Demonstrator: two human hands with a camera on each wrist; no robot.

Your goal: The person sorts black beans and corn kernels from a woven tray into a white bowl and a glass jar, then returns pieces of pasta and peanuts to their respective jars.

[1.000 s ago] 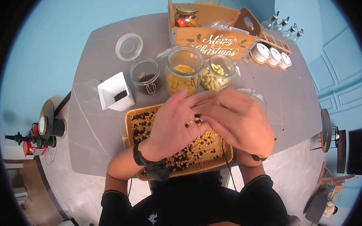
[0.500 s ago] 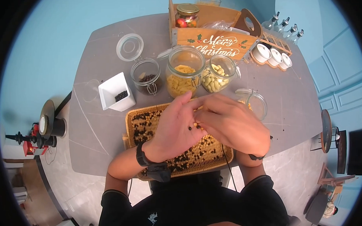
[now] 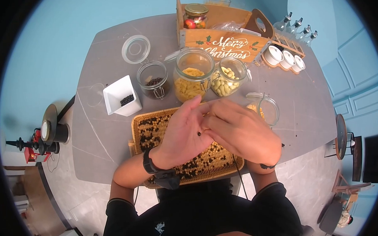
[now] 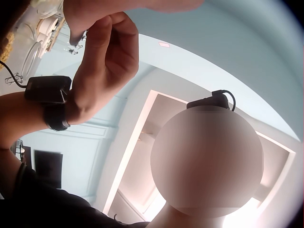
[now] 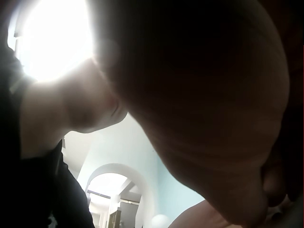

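Observation:
My left hand [image 3: 182, 135] lies palm up over a wicker basket [image 3: 135, 120], its fingers reaching under the right hand. One small black bean [image 3: 199, 134] shows on the palm. The right hand [image 3: 243, 130] bends over the left palm, its curled fingers gathered where several beans lay; its fingertips are hidden from the head view. In the left wrist view the right hand [image 4: 111, 52] has its thumb and fingers drawn together against the left hand [image 4: 90, 9]. Black beans and yellow kernels are scattered through the basket below.
Behind the basket stand a white square tub [image 3: 113, 95] with black beans, a jar of dark beans [image 3: 148, 88], a pasta jar [image 3: 188, 91] and a jar of pale nuts [image 3: 225, 85]. An open glass jar [image 3: 268, 111] is at right, a wooden crate [image 3: 219, 42] at back.
The right hand has come left over the left palm. Several black and yellow beans that lay there are no longer visible; one black bean still shows. The left hand shifts slightly right.

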